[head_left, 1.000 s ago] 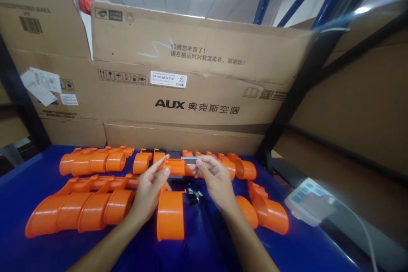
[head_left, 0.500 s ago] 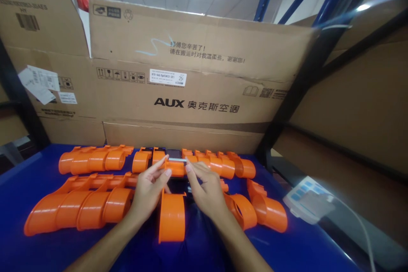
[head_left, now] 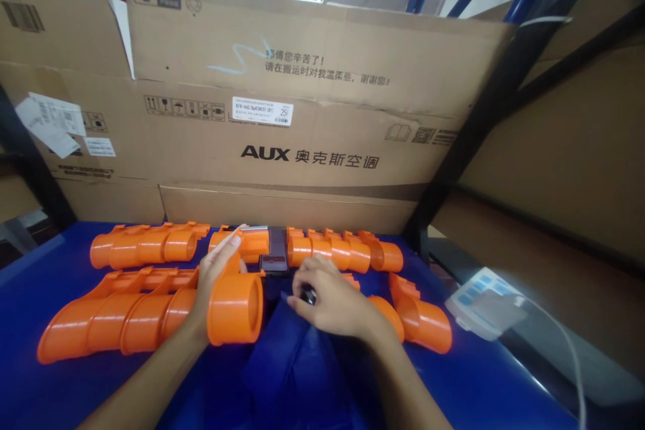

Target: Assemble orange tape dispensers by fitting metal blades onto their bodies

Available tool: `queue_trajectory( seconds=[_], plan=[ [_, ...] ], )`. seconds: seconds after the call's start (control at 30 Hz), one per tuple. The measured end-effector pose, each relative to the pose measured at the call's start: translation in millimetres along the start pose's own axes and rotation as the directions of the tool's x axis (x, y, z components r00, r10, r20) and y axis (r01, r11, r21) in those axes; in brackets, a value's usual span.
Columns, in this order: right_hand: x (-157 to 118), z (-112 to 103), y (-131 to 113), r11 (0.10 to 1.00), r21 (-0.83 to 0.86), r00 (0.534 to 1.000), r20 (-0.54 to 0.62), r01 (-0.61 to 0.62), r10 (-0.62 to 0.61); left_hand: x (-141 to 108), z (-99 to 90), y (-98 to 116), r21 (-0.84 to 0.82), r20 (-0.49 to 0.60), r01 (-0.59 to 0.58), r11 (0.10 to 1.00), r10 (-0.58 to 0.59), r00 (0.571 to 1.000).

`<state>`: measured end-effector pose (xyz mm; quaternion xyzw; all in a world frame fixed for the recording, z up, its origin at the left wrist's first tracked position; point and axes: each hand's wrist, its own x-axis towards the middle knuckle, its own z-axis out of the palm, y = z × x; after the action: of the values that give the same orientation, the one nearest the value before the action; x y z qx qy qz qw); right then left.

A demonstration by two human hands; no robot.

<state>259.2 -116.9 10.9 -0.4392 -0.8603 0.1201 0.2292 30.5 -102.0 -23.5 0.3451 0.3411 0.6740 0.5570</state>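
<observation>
My left hand (head_left: 214, 272) is closed around an orange plastic part (head_left: 234, 309), tilted slightly, with a wide round ring at its lower end. A pale strip (head_left: 254, 229) runs along its upper end. My right hand (head_left: 327, 299) is curled above the blue surface, fingers bent round a small dark, shiny object (head_left: 308, 294); its kind is mostly hidden by the fingers. Between the hands and farther back lies a dark flat rectangular thing (head_left: 276, 252), like a phone. Folded blue sheeting (head_left: 292, 356) rises just below the right hand.
Rows of similar orange parts (head_left: 105, 319) lie on the blue table (head_left: 30, 282), left, behind and right (head_left: 426, 326). A white device with a cable (head_left: 486, 302) sits at the right edge. A cardboard wall (head_left: 201, 175) and dark frame posts (head_left: 453, 141) close off the back.
The orange part has moved left in my left hand and turned. My right hand has let go of its upper end and dropped to the small dark object. The view has shifted slightly.
</observation>
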Motion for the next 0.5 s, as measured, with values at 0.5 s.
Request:
queue_trajectory(
  seconds=[0.5],
  plan=[
    [0.5,7.8,-1.9,0.997,0.082,0.999,0.035,0.006,-0.009,2.4,-2.0,-0.5,-0.005,-0.022,0.015,1.0,-0.016,1.0]
  ],
)
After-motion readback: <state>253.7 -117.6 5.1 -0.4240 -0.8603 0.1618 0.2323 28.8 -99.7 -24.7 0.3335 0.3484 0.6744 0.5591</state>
